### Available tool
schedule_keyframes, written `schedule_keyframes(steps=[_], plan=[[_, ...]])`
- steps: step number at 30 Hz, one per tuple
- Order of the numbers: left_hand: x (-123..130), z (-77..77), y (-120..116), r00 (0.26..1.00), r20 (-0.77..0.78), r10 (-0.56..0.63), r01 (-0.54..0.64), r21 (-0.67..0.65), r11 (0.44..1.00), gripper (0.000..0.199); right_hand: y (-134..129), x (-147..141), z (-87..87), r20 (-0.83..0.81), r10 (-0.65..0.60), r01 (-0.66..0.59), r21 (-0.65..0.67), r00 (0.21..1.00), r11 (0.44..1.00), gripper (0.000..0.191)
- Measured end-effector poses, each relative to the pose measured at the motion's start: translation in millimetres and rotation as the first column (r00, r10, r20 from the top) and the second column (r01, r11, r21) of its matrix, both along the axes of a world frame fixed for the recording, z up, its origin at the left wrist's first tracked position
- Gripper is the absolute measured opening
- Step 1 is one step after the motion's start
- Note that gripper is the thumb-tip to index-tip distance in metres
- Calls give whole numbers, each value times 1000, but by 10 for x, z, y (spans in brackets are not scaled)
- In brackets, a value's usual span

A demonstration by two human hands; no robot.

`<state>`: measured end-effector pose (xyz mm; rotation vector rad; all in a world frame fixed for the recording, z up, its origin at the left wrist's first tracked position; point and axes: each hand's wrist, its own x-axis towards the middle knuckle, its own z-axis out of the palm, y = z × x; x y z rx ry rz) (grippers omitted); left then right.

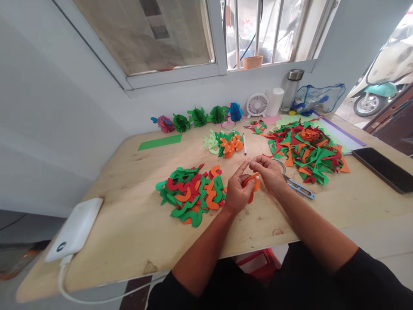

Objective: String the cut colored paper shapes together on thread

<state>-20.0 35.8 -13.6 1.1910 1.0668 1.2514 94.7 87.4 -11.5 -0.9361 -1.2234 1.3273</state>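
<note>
My left hand (238, 189) is closed on an orange paper cutout (257, 183) with a small white patch near its top, above the wooden table (129, 241). Close beside it, my right hand (268, 173) has its thumb and forefinger pinched together near the left fingertip; what lies between them is too small to make out. To the left of my hands is a pile of curvy green, red and orange paper pieces (183, 196). Beyond them sit green and orange cutouts (231, 144) and a white pen (244, 144).
A blue-handled cutting tool (300, 188) lies right of my right hand. Farther right are a heap of paper scraps (318, 153) and a black phone (383, 168). Folded paper figures (198, 117), a small fan (257, 105) and a bottle (292, 91) line the wall. A white power bank (75, 228) lies left.
</note>
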Motion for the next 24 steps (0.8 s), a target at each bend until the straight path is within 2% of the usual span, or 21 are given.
schedule_keyframes(steps=[11, 19, 24], plan=[[-13, 7, 12, 997, -46, 55, -52, 56, 997, 65, -9, -6, 33, 19, -73, 74, -31, 997, 997, 22], [-24, -45, 34, 1000, 11, 28, -28, 38, 999, 62, 15, 29, 5, 134, -97, 66, 224, 986, 972, 17], [-23, -34, 34, 999, 37, 37, -38, 23, 999, 60, -3, 38, 42, 266, -184, 79, 360, 946, 930, 11]])
